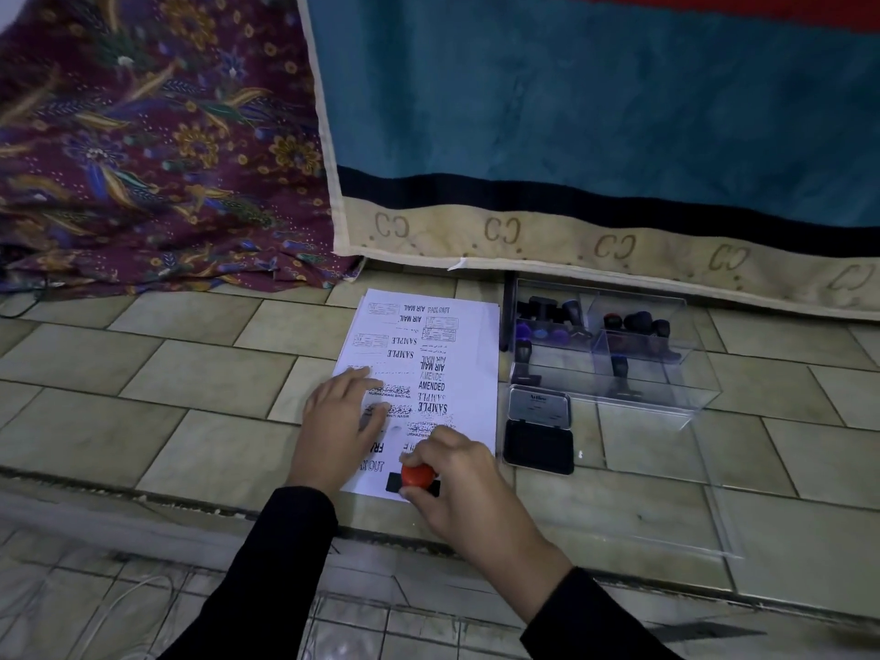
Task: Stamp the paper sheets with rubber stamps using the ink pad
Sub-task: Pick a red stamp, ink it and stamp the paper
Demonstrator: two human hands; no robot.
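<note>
The fingers (440, 445) of the right hand (471, 493) curl over the round red knob of a rubber stamp (418, 476), gripping it at lower centre of the frame. The stamp's black base, its long axis running left to right, rests on the bottom edge of the top paper sheet (476, 335). Just to the left, the left hand (343, 421) lies flat on the sheet with fingers straight, pinning it down. The sheet is white and crowded with black impressions such as SAMPLE, AIR MAIL and AMENDED. The open ink pad (538, 447), a black tray with its lid folded back, lies just right of the sheet on the tiled floor (190, 373), nearer the right hand, so re-inking likely means a short move rightward. A clear box (643, 397) of stamps stands beyond it.
</note>
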